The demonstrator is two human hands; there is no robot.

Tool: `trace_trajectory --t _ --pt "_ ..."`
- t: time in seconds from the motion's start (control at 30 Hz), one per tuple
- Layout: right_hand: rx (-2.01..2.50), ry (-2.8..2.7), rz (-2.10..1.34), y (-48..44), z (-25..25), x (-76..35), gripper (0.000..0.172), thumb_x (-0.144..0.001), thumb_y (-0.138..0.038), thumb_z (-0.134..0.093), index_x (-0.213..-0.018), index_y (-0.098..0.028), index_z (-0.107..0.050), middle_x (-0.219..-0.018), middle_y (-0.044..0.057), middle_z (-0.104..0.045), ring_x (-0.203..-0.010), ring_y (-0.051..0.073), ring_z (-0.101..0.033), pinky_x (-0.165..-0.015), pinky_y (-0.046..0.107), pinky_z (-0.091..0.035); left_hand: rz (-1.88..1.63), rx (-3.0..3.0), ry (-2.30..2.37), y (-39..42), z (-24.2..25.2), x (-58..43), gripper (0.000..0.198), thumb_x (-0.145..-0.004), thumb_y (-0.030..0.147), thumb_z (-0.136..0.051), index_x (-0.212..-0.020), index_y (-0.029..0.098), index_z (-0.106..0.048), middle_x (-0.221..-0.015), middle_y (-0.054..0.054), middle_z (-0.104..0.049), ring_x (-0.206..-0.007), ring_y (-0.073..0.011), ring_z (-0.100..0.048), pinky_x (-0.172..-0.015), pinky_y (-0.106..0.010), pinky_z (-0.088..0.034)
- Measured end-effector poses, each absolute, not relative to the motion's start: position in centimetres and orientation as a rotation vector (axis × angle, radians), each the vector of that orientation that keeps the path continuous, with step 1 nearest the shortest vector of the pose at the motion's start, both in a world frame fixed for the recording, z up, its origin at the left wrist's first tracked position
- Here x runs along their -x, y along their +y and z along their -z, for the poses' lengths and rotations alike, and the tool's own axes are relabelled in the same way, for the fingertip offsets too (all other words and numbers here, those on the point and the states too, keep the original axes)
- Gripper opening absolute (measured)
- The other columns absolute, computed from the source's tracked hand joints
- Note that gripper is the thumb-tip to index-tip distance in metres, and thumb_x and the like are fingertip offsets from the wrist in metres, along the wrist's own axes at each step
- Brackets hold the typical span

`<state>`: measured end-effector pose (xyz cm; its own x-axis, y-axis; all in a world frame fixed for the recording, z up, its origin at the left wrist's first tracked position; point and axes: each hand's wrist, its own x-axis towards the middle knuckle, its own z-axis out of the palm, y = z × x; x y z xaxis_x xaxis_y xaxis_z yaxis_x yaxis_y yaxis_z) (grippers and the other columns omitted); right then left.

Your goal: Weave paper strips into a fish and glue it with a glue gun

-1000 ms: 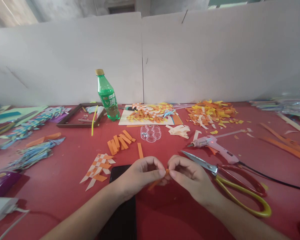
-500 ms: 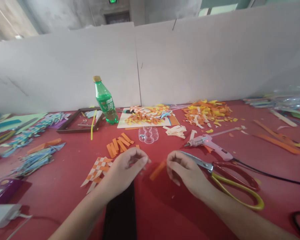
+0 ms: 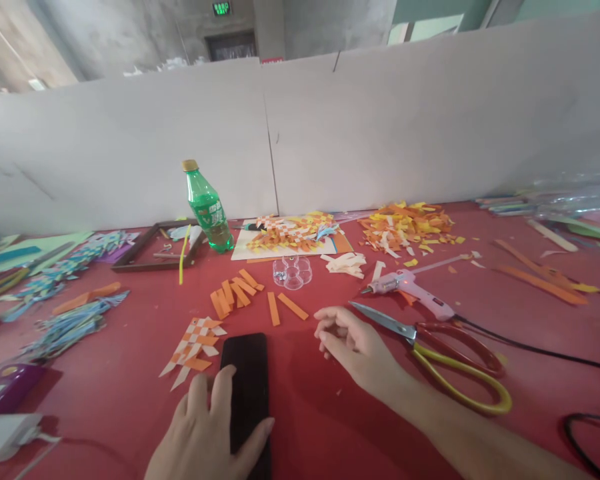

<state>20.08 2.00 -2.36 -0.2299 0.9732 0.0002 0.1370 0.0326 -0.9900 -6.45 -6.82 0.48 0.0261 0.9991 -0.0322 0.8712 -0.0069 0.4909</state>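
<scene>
My left hand [image 3: 205,420] lies over a black smartphone [image 3: 247,373] with its fingers apart, thumb by the right edge and index finger by the left. Just beyond it is a woven orange-and-white paper piece [image 3: 195,343] with pointed ends. Above the table, left of the scissors [image 3: 410,333], hovers my right hand [image 3: 347,340]; its fingers are loosely curled, and nothing shows in them. Two orange paper strips [image 3: 293,306] [image 3: 273,309] lie apart from each other beyond the phone. More orange strips [image 3: 235,293] are grouped to their left.
A pink glue gun [image 3: 415,290] with a black cord rests beyond the scissors. Farther back are a clear flower-shaped palette [image 3: 293,273], a green bottle [image 3: 207,210], a brown frame [image 3: 147,265] and a heap of paper scraps [image 3: 405,227]. A white partition [image 3: 380,133] closes the back.
My left hand has moved back and down onto the phone. The blurred orange strip between my hands is gone from there; two separate strips now show on the table. My right hand stays nearby.
</scene>
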Motion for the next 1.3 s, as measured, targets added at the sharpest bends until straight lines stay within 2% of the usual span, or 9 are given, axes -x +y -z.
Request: trace_trajectory --t 0.1,0.23,0.37,0.47,0.53,0.6,0.77,1.07,1.3 --pt "1.199 -1.487 -1.275 2.1 2.2 -20.1 0.021 -0.087 -0.029 -0.056 -0.105 -0.02 -0.057 -0.087 0.002 -0.062 -0.071 0.013 -0.063 -0.067 0.028 -0.055 -0.549 -1.792 1.92 -6.1 -0.4 5.5 0.06 -0.063 0.051 -0.074 -0.118 0.029 -0.062 -0.122 -0.018 -0.066 -0.111 -0.0447 -0.062 -0.089 -0.05 -0.049" --pt "1.191 -1.464 -1.269 2.2 2.3 -20.2 0.02 -0.087 -0.031 -0.056 -0.104 -0.02 -0.057 -0.084 0.001 -0.062 -0.069 0.013 -0.063 -0.066 0.027 -0.055 -0.709 -1.497 2.043 -5.2 -0.2 4.4 0.084 -0.059 0.052 -0.077 -0.129 0.015 -0.049 -0.115 -0.021 -0.067 -0.106 -0.0449 -0.064 -0.089 -0.057 -0.049" --pt "1.158 -1.466 -1.297 2.1 2.3 -20.2 0.019 -0.087 -0.031 -0.056 -0.103 -0.021 -0.057 -0.083 0.0 -0.061 -0.067 0.012 -0.062 -0.065 0.027 -0.054 -0.953 -0.847 1.765 -5.1 -1.1 3.7 0.061 -0.066 0.052 -0.075 -0.115 0.019 -0.059 -0.094 -0.01 -0.075 -0.086 -0.0346 -0.072 -0.077 -0.046 -0.058" --pt "1.149 -1.466 -1.32 2.0 2.2 -20.2 0.02 -0.086 -0.029 -0.056 -0.104 -0.02 -0.057 -0.082 0.0 -0.06 -0.067 0.012 -0.062 -0.064 0.027 -0.053 -1.112 -0.38 1.613 -5.3 -2.0 3.5 0.06 -0.072 0.042 -0.075 -0.126 0.027 -0.056 -0.093 -0.004 -0.077 -0.084 -0.0294 -0.074 -0.075 -0.041 -0.06" --pt "1.147 -1.474 -1.32 2.0 2.1 -20.2 0.02 -0.085 -0.027 -0.055 -0.104 -0.02 -0.057 -0.081 0.0 -0.06 -0.068 0.013 -0.061 -0.064 0.028 -0.053 -1.16 -0.264 1.47 -5.2 -2.0 3.7 0.067 -0.073 0.039 -0.073 -0.136 0.03 -0.051 -0.099 -0.006 -0.078 -0.094 -0.0317 -0.073 -0.082 -0.046 -0.058" --pt "1.146 -1.483 -1.32 2.1 2.0 -20.2 0.019 -0.085 -0.026 -0.054 -0.103 -0.02 -0.056 -0.079 0.0 -0.06 -0.067 0.013 -0.061 -0.064 0.028 -0.052 -1.125 -0.271 1.353 -4.9 -1.4 4.2 0.072 -0.073 0.049 -0.069 -0.14 0.031 -0.049 -0.1 -0.009 -0.078 -0.099 -0.0369 -0.071 -0.084 -0.054 -0.056" --pt "1.154 -1.488 -1.33 2.2 1.7 -20.1 0.019 -0.084 -0.026 -0.054 -0.102 -0.019 -0.056 -0.077 -0.001 -0.06 -0.065 0.012 -0.06 -0.063 0.027 -0.05 -1.045 -0.243 1.371 -3.9 0.6 5.7 0.084 -0.069 0.073 -0.061 -0.137 0.024 -0.055 -0.097 -0.016 -0.077 -0.086 -0.0411 -0.072 -0.071 -0.056 -0.057" --pt "1.201 -1.512 -1.331 2.0 1.8 -20.2 0.02 -0.086 -0.031 -0.053 -0.101 -0.019 -0.057 -0.076 0.001 -0.061 -0.066 0.013 -0.061 -0.063 0.028 -0.05 -1.007 -0.075 1.191 -3.8 1.5 6.7 0.073 -0.071 0.039 -0.074 -0.137 0.014 -0.052 -0.087 -0.017 -0.077 -0.065 -0.0325 -0.072 -0.062 -0.048 -0.059" --pt "1.214 -1.523 -1.319 2.1 2.2 -20.3 0.019 -0.087 -0.031 -0.051 -0.101 -0.019 -0.057 -0.076 0.001 -0.061 -0.066 0.013 -0.061 -0.063 0.027 -0.05 -1.069 -0.013 1.153 -4.7 0.9 6.3 0.067 -0.081 0.03 -0.067 -0.14 0.009 -0.045 -0.093 -0.019 -0.077 -0.077 -0.0354 -0.075 -0.073 -0.051 -0.059"
